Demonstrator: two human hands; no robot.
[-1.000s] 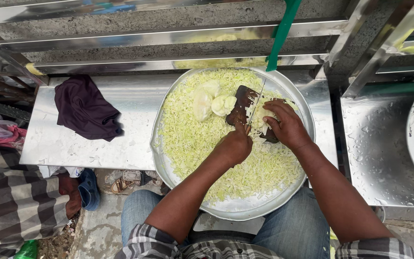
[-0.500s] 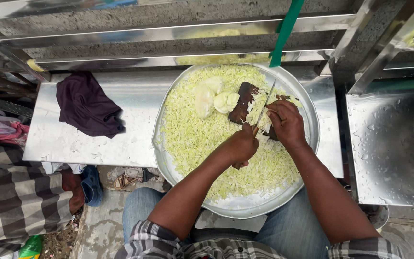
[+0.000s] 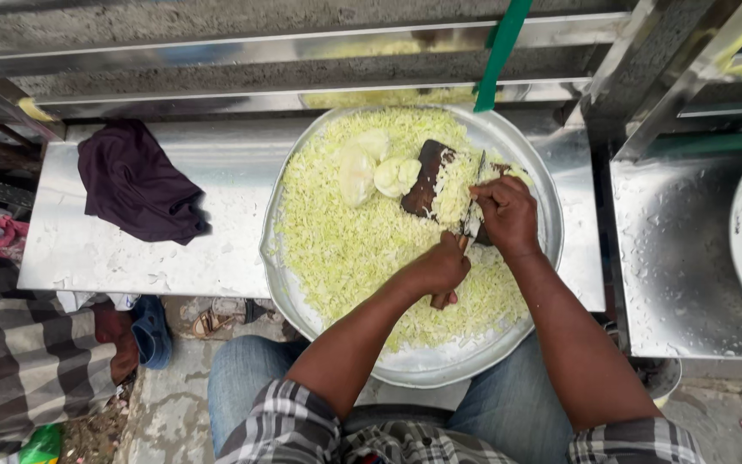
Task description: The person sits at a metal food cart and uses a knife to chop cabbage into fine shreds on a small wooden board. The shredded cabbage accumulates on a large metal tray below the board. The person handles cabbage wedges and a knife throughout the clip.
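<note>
The knife (image 3: 472,219) stands edge-down over a dark board (image 3: 425,176) inside a wide metal tray (image 3: 440,365), its blade half buried in shredded cabbage (image 3: 345,249). The left hand (image 3: 441,268) is closed around the handle at the near end. The right hand (image 3: 505,215) is curled, knuckles up, just beside the blade; whether its fingers pinch a piece of cabbage or only press on the heap I cannot tell, since the shreds hide them. Two pale cabbage chunks (image 3: 375,170) lie to the left of the board, touching each other.

The tray rests on a steel counter (image 3: 130,249) and overhangs its near edge above the person's knees. A dark cloth (image 3: 139,185) lies crumpled on the counter well to the left. A green strap (image 3: 500,51) hangs down to the tray's far rim.

The risk, as I judge it, is the right hand's fingers so close to the edge: shreds cover the board, so the blade could skid or land on a hidden fingertip. The overhanging tray could also tip under hard chopping and spill its load.
</note>
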